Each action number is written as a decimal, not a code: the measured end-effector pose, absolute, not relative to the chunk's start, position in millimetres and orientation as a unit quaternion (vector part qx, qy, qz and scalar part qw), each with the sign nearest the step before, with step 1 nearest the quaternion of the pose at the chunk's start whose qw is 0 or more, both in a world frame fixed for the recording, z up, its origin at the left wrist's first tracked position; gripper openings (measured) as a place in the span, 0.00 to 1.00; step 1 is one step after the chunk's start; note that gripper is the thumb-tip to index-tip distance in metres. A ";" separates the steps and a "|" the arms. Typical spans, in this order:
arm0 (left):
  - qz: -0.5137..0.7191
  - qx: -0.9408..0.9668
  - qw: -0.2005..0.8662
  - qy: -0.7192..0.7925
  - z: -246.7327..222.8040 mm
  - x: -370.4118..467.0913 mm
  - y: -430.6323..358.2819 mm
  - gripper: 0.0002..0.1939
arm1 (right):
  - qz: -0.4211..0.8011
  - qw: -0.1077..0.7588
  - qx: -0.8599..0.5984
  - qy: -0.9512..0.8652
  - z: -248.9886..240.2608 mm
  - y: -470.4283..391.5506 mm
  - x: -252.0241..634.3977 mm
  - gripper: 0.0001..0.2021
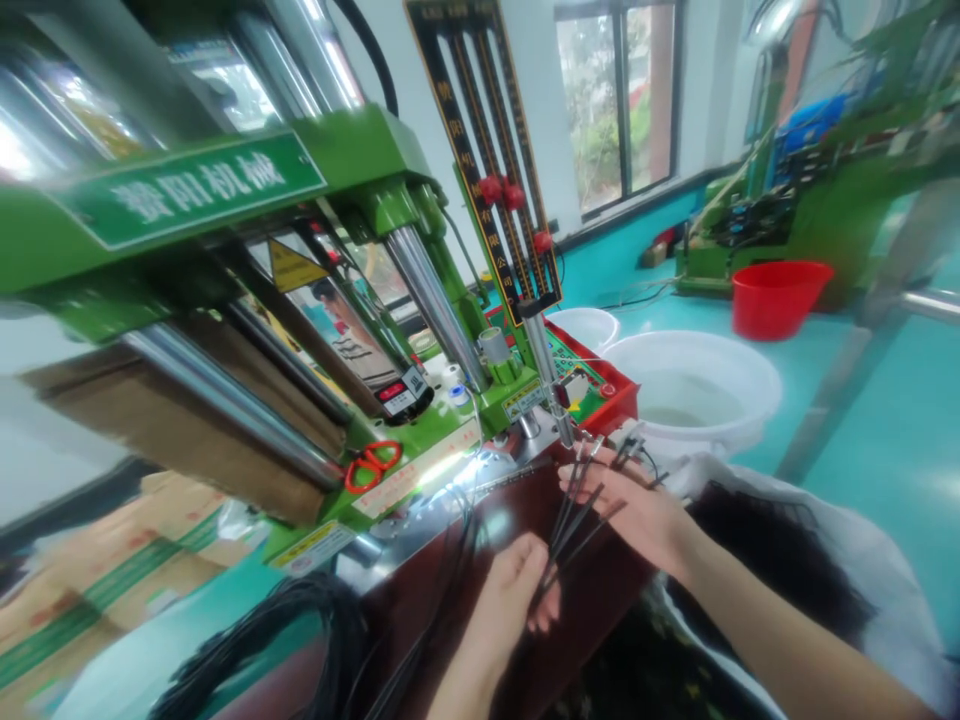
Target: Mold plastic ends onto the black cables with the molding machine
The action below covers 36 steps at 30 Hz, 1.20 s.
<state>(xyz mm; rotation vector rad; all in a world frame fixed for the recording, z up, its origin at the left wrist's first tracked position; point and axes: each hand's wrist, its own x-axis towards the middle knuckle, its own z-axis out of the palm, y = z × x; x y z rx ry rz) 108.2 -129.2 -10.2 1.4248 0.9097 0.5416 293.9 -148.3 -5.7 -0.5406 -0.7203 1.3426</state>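
My left hand (521, 580) is closed around a small bunch of thin black cables (564, 525) above the dark red tabletop (480, 610). The ends of these cables fan out toward my right hand (634, 505). That hand is stretched out flat, palm turned up and inward, with the cable tips lying across or just in front of its fingers. Whether the tips touch the palm I cannot tell. More black cables (442, 590) run over the table to the left of my left hand, and a thick coil of black cable (285, 640) hangs at the table's left edge.
A green press machine (360, 200) stands at the left, with orange-handled scissors (373, 467) on its base. Behind my right hand is a red control box (626, 392). White tubs (697, 385), a red bucket (780, 300) and a white sack (892, 590) stand on the right.
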 end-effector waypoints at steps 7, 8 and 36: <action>0.240 0.648 0.619 0.373 6.7 139.7 -114.7 0.13 | 0.621 0.670 -0.282 -0.292 -0.5 -147.3 299.8 0.11; 0.246 0.658 0.607 0.370 9.9 144.7 -113.3 0.13 | 0.624 0.668 -0.280 -0.294 -1.2 -148.7 300.9 0.11; 0.227 0.782 0.426 0.393 30.0 181.2 -103.0 0.12 | 0.599 0.724 -0.248 -0.234 -24.5 -150.1 300.9 0.12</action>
